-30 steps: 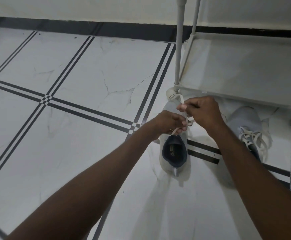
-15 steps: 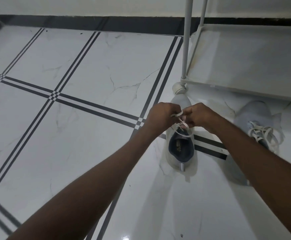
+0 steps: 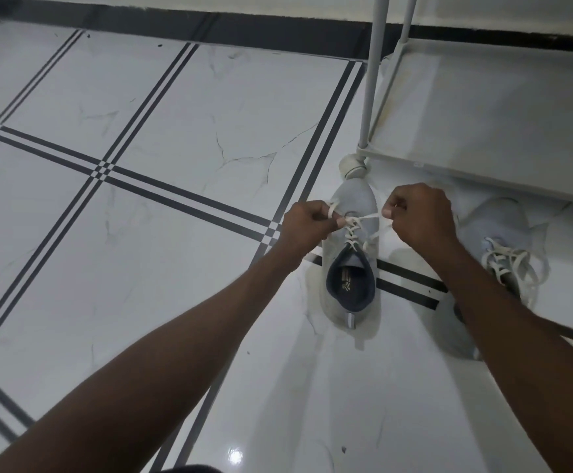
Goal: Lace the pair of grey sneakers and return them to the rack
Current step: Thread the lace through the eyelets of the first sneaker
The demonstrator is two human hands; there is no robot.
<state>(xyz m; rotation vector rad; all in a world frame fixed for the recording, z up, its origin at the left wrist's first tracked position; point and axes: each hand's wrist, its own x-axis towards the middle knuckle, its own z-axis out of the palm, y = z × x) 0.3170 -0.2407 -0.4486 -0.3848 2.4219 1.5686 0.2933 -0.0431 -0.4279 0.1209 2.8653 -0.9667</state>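
Hands work over a grey sneaker (image 3: 349, 268) standing on the floor (image 3: 175, 148) by the rack (image 3: 483, 131) corner. Left hand (image 3: 307, 227) and right hand (image 3: 418, 215) each pinch one lace (image 3: 353, 223) end, pulled apart. Second sneaker (image 3: 503, 233) sits beside, just under the rack's front edge.

Both forearms bare, no sleeves, left hand (image 3: 307, 227) and right hand (image 3: 418, 220) ungloved.

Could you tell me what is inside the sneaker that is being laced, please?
The sneaker has a dark lining and an insole with a small pale logo; nothing else shows inside. The toe end is hidden under the tongue and the lace, which both hands pull.
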